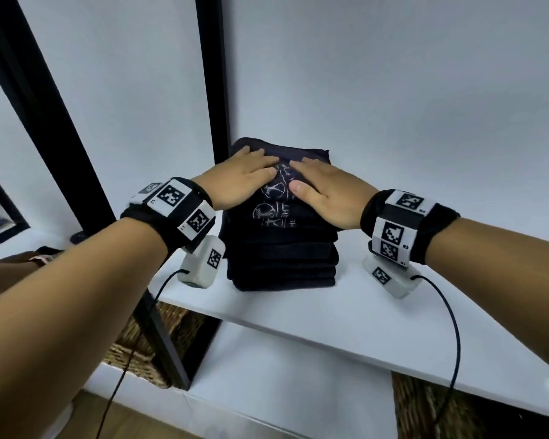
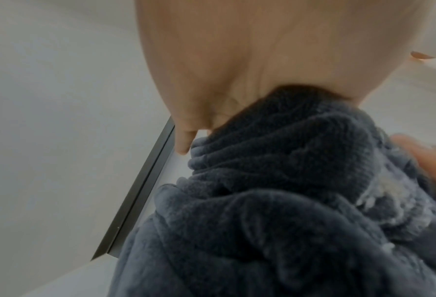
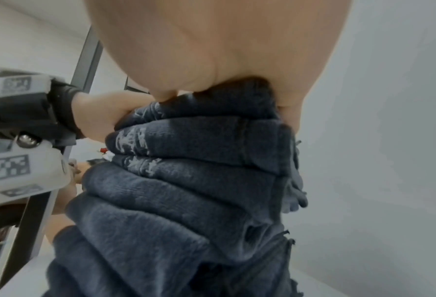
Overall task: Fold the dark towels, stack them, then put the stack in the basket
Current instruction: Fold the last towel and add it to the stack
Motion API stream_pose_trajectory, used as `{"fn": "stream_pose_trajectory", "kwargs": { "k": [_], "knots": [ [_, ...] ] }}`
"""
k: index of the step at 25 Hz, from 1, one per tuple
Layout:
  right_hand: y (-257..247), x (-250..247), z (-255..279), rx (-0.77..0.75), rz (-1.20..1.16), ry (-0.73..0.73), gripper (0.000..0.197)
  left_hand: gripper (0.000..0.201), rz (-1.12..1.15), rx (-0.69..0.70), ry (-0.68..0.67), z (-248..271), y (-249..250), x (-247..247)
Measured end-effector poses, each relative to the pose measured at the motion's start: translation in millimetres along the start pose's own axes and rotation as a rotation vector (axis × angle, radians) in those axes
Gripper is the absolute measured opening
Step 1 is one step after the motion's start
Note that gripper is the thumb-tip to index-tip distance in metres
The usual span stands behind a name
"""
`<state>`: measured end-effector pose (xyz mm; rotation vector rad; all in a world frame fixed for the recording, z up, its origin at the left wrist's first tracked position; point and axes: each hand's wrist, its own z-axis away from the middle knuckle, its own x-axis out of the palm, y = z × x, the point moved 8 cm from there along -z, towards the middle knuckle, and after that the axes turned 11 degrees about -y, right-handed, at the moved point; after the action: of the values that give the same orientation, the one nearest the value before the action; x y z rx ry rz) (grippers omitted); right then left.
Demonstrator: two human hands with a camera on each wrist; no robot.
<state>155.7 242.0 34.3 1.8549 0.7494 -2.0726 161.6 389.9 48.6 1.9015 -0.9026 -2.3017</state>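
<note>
A stack of several folded dark towels (image 1: 282, 248) stands on the white shelf (image 1: 362, 312). The top towel bears a pale printed pattern. My left hand (image 1: 241, 179) lies flat on the left half of the top, fingers straight. My right hand (image 1: 324, 188) lies flat on the right half, fingers pointing toward the left hand. From the left wrist, the palm (image 2: 237, 60) presses on the towel stack (image 2: 287, 201). The right wrist view shows the palm (image 3: 224, 50) on the layered stack (image 3: 186, 180). A woven basket (image 1: 146, 343) sits below the shelf at the left.
A black frame post (image 1: 213, 74) rises just behind the stack's left side, and another black post (image 1: 61, 122) slants at the left. A second woven basket (image 1: 431, 407) shows under the shelf at the lower right. White wall lies behind.
</note>
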Motion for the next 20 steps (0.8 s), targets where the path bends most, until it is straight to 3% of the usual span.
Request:
{"fn": "stream_pose_trajectory", "kwargs": {
  "k": [2, 5, 8, 10, 15, 20],
  "knots": [
    [-0.8, -3.7, 10.1, 0.018, -0.036, 0.065, 0.065, 0.048, 0.023, 0.019, 0.043, 5.0, -0.9, -2.9],
    [3.7, -12.0, 33.5, 0.030, -0.104, 0.153, 0.061, 0.041, 0.064, 0.087, 0.216, 22.1, 9.0, -16.4],
    [17.1, -9.5, 66.9, 0.028, -0.088, 0.151, 0.072, 0.036, -0.004, 0.149, 0.305, 36.3, 23.8, -17.0],
    [30.8, -5.6, 94.1, 0.054, -0.088, 0.128, 0.068, 0.033, 0.001, 0.147, 0.344, 38.4, 25.3, -14.6],
    [72.5, 3.8, 155.4, 0.173, -0.204, 0.104, 0.059, 0.039, 0.402, -0.057, 0.592, 47.8, 2.9, -15.2],
    [102.9, 10.7, 176.5, 0.283, -0.446, 0.085, 0.060, 0.030, 0.637, -0.280, 0.662, 56.9, -21.0, -20.0]
  ]
}}
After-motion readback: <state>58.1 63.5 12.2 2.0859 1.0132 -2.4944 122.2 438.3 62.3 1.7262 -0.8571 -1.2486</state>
